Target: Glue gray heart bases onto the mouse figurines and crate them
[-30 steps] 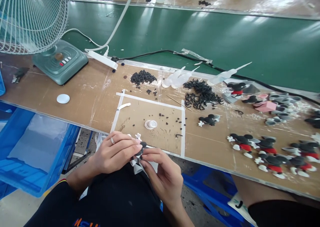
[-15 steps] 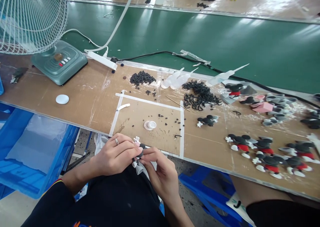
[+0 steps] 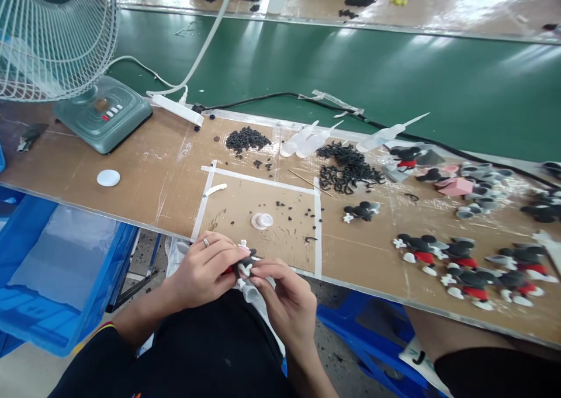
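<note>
Rolled since the earlier frame, the black mouse figure (image 3: 243, 267) now shows its red shorts (image 3: 228, 270) toward our left hand (image 3: 204, 272) and a white glove (image 3: 246, 270) facing up. In our head camera's view, we hold it just beyond the near edge of the worktop (image 3: 131, 218), above a whitish sheet (image 3: 252, 296) lying against our dark clothing. Our left fingers (image 3: 219, 249), one wearing a ring (image 3: 205, 242), curl firmly around the figure. Our right hand (image 3: 284, 301) grasps it from the other side, its fingers (image 3: 267, 267) clenched close against the glove.

Ahead of our hands, white tape (image 3: 258, 179) marks out a rectangle on the worktop, holding a white moulded piece (image 3: 262, 221) among scattered black bits. Toward the far edge lie a heap of black pellets (image 3: 248, 139), a tangle of black curled strips (image 3: 348, 167) and white squeeze bottles (image 3: 302, 142). Assembled mouse figures (image 3: 471, 275) lie in rows toward the right edge, near a pink sponge (image 3: 456, 186). A desk fan (image 3: 103, 114) stands at the left end, and a blue crate (image 3: 56, 275) sits below the near edge.
</note>
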{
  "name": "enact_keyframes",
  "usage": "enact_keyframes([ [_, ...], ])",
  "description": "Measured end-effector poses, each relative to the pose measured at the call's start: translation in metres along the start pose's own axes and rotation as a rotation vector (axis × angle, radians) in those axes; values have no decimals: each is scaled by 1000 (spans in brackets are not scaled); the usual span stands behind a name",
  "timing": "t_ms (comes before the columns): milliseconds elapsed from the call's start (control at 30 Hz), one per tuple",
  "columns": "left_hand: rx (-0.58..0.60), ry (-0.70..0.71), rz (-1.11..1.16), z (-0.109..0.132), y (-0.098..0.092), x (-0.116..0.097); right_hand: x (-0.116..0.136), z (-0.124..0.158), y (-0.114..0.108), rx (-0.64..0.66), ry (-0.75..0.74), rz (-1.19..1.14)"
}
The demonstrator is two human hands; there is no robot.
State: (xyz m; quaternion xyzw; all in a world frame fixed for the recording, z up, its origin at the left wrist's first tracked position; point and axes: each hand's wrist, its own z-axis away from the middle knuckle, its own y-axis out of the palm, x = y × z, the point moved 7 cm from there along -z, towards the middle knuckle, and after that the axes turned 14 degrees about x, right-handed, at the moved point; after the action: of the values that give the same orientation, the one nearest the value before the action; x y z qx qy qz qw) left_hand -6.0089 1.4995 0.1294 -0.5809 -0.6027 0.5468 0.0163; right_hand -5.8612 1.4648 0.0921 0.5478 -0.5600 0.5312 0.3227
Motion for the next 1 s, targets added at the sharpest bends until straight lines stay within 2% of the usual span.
enact_keyframes([
  [167, -31, -450, 669, 13, 20, 35, -8, 6, -7, -58, -16, -39],
  [267, -48, -540, 884, 21, 32, 42, -11, 10, -11, -67, 0, -32],
  [400, -51, -603, 916, 28, 38, 47, -19, 16, -16, -113, 37, -44],
  [500, -54, -617, 898, 28, 39, 45, -23, 18, -13, -91, 49, -48],
  [733, -19, -606, 658, 23, 35, 35, -26, 19, -12, -49, 70, -5],
  [800, -53, -635, 635, 27, 31, 42, -32, 21, -20, -79, 93, 15],
  [867, -134, -682, 685, 34, 26, 57, -44, 24, -34, -134, 138, 57],
  [1000, -324, -795, 732, 52, 6, 98, -81, 31, -80, -306, 273, 186],
])
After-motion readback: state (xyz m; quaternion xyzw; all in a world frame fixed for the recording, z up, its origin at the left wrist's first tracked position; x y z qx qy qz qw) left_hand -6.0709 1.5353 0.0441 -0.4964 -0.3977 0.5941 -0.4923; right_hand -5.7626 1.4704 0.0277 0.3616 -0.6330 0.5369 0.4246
